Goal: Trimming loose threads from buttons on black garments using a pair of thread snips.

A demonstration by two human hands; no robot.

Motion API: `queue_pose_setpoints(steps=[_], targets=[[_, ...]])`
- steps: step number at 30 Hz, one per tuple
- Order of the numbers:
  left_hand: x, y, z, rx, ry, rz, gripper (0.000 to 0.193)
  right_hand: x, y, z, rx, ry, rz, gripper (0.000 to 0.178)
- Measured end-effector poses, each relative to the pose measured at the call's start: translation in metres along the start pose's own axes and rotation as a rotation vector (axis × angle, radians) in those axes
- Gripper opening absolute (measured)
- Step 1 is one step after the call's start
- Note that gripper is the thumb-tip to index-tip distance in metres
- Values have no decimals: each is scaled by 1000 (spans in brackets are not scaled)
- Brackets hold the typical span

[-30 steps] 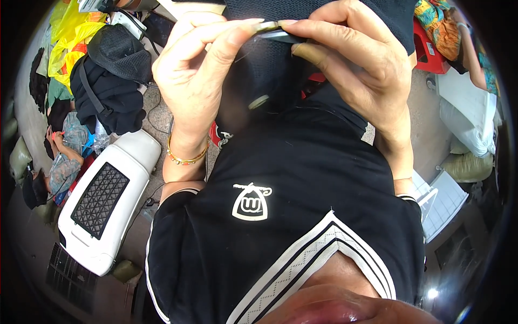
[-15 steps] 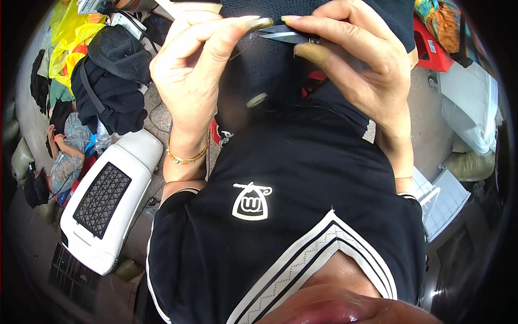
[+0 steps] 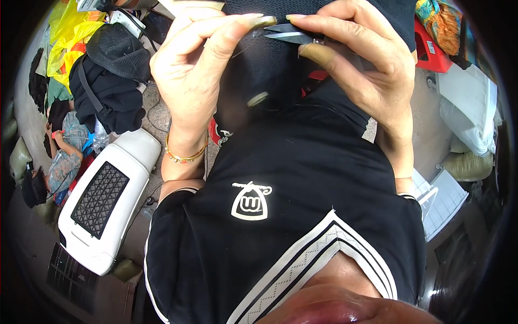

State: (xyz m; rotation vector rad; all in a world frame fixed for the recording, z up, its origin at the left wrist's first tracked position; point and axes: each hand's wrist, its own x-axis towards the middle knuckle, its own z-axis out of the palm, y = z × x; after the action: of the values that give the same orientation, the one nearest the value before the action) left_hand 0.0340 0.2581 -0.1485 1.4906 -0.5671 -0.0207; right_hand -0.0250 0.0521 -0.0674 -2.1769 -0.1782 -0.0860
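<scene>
In front of my chest, at the top of the view, my left hand point(image 3: 197, 59) pinches a pale round button point(image 3: 265, 22) between thumb and fingertips. A fine loose thread hangs below those fingers. From the other side my right hand point(image 3: 356, 48) grips small thread snips point(image 3: 291, 35) between thumb and fingers. Their blades stand slightly apart, tips pointing left, close to the button. Under both hands dark knitted cloth point(image 3: 280, 65) spreads over my lap. A second pale button point(image 3: 257, 99) shows on this cloth; the handles of the snips are mostly hidden by my right hand.
On the left are a white padded seat-like object point(image 3: 108, 200), a black mesh cap point(image 3: 118, 51) on dark clothing, and yellow bags point(image 3: 73, 38). Another person point(image 3: 65, 162) is farther left. To the right are a red plastic stool point(image 3: 431, 48) and white bins point(image 3: 467, 102).
The snips and my right hand have shifted slightly right, and the blades look a little wider apart. My left hand keeps its pinch on the button.
</scene>
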Motion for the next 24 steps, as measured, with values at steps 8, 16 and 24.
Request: queue_pose_setpoints(steps=[8,16,24], targets=[[-2,-1,-3,-13,39,-21,13,1,2,1,4,-1,-9,34],[-2,1,-2,-23,20,-26,12,14,27,23,300,240,-530,32],[20,-16,0,103,78,132,11,8,19,8,-27,181,-163,29]])
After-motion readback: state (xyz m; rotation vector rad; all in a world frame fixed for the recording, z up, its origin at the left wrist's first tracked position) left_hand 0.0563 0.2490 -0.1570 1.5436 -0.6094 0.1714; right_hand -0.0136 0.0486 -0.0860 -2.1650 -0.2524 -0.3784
